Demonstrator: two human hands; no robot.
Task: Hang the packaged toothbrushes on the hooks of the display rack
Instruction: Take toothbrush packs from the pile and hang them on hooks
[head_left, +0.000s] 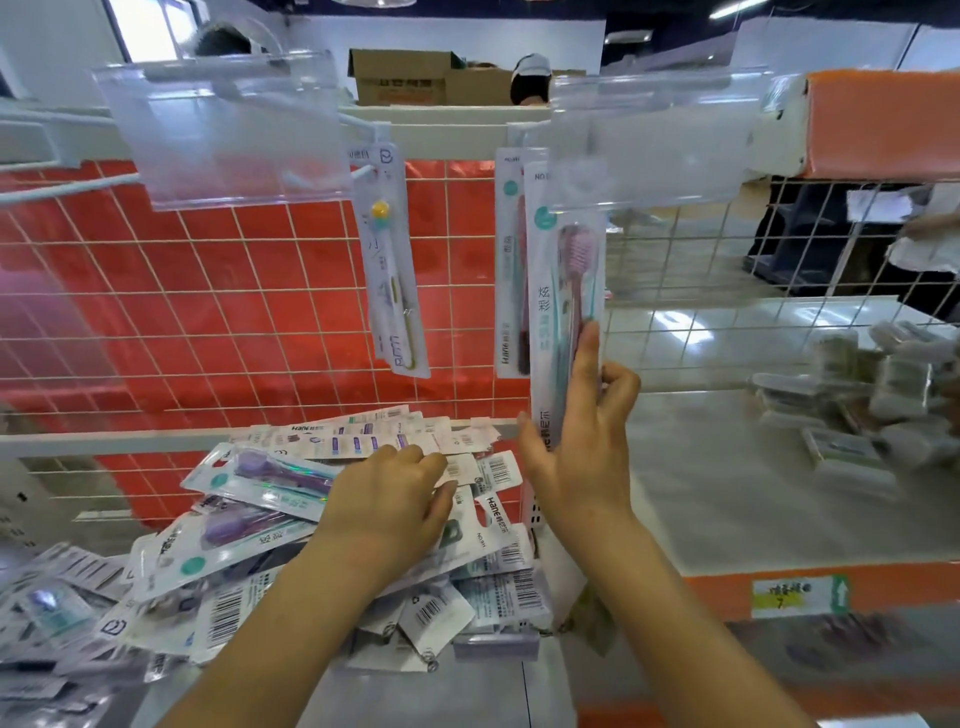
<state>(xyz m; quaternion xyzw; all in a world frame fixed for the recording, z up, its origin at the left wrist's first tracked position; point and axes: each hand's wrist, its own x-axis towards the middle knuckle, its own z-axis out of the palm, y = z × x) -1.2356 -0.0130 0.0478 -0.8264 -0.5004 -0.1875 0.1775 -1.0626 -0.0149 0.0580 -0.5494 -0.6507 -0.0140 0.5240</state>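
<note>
Left: loose pile of packaged toothbrushes (249, 525) heaped on the shelf below the wire grid (208, 312). Left hand (387, 506) palm down on the pile, fingers relaxed and slightly spread, gripping nothing. Centre: one pack with a yellow-topped brush (392, 260) hanging from a hook (363, 171). Right of centre: right hand (582, 415) pinching the lower half of an upright pink-brush pack (566, 291), its top hidden behind a clear label holder (644, 140); second pack (509, 260) just behind.
</note>
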